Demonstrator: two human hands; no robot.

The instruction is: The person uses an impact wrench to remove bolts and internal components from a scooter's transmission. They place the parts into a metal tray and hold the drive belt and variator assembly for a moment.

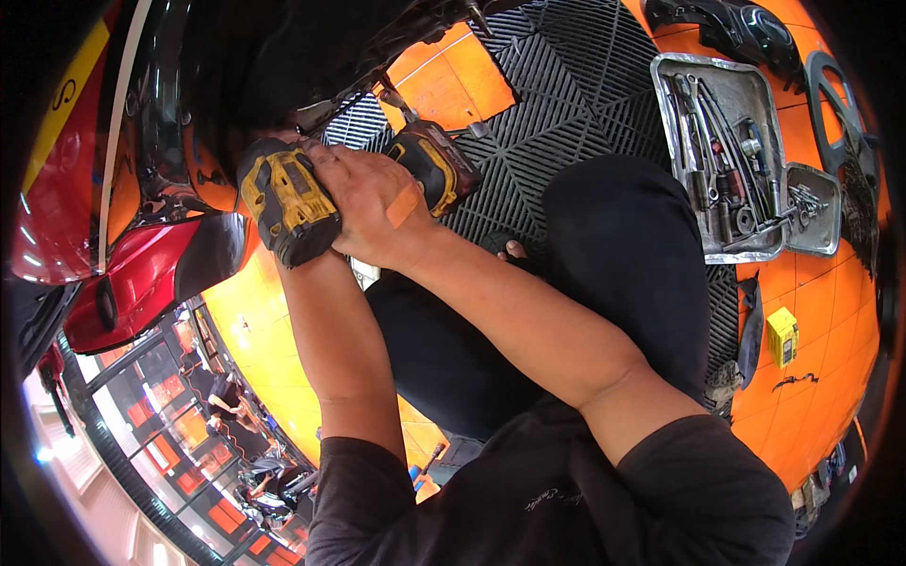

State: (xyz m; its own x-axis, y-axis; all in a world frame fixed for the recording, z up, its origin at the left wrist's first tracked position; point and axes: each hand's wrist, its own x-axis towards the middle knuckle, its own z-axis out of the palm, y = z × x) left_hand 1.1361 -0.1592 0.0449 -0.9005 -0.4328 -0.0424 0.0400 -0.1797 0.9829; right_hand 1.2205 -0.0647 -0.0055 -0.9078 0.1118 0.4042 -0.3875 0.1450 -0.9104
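A yellow-and-black power drill (291, 203) lies at the upper left of the head view, its rounded back end toward me. Its battery end (439, 170) sticks out to the right. My right hand (376, 208), with an orange plaster on its back, is closed around the grip between body and battery. My left forearm (338, 340) runs up beneath the drill. The drill body covers most of my left hand, so its fingers are hidden. The tool's front end points into a dark vehicle underside (311, 57) and cannot be made out.
A metal tray (666, 64) of wrenches and sockets lies to the right, with a smaller tray (823, 243) of small hardware beside it. Nearby sits a yellow box (781, 337). Red bodywork (142, 278) is at left. Black grid matting (576, 85) covers part of the orange floor.
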